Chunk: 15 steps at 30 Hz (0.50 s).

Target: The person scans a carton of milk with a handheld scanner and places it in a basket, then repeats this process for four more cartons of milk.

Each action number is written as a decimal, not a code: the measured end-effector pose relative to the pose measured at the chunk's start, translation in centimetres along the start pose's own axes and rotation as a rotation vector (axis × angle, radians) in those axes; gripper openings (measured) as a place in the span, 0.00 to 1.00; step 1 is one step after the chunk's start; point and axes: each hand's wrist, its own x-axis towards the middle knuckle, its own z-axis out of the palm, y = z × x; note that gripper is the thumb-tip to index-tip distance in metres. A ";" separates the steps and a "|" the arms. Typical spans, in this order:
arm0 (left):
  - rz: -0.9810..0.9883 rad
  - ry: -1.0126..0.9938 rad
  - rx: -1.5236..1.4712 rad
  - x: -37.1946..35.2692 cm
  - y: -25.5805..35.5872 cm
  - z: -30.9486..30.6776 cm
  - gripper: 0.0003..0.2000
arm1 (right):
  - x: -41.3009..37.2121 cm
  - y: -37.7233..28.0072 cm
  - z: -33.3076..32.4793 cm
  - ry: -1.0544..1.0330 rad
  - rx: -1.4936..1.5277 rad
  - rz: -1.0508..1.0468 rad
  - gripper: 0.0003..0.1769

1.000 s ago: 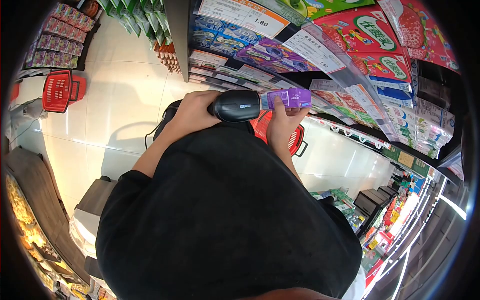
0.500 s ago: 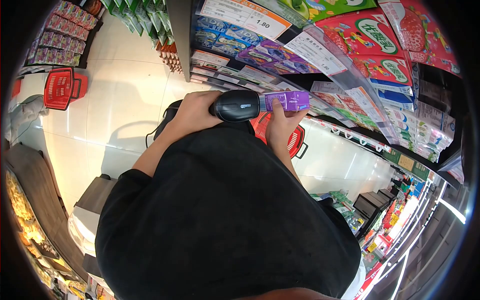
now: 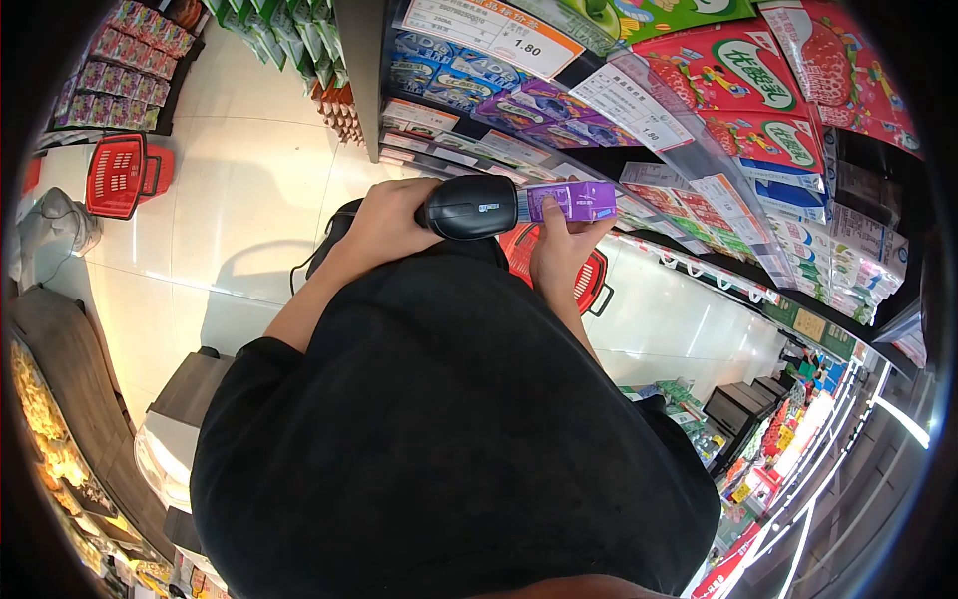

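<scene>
My left hand (image 3: 391,222) is closed around the handle of a black handheld barcode scanner (image 3: 472,208). The scanner's head points right, with its front edge right at the end of a small purple drink carton (image 3: 579,202). A striped barcode panel shows on the carton's end nearest the scanner. My right hand (image 3: 561,250) grips that carton from below, thumb pressed on its near face. Both hands are in front of my black shirt (image 3: 439,399). Below them, a red shopping basket (image 3: 589,284) is partly hidden by my arms and shirt.
Shelves with price labels (image 3: 494,35) and red drink packs (image 3: 733,70) rise close on the right. Purple packs (image 3: 559,115) lie on a lower shelf. Red baskets (image 3: 118,180) stand on the tiled floor (image 3: 239,150) at left, near a display of small packs (image 3: 130,65).
</scene>
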 end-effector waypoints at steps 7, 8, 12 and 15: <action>-0.013 -0.019 0.017 0.0 0.2 -0.2 0.19 | -0.1 -0.3 0.2 -0.003 -0.010 0.009 0.35; -0.013 -0.019 0.017 0.0 0.3 -0.2 0.19 | -0.1 -0.3 0.2 -0.001 -0.011 0.009 0.35; -0.022 -0.027 0.023 0.0 0.3 -0.2 0.20 | -0.1 -0.2 0.1 -0.001 -0.012 0.010 0.34; -0.023 -0.018 0.020 -0.1 0.2 -0.1 0.20 | -0.1 -0.2 0.1 -0.012 0.010 -0.010 0.34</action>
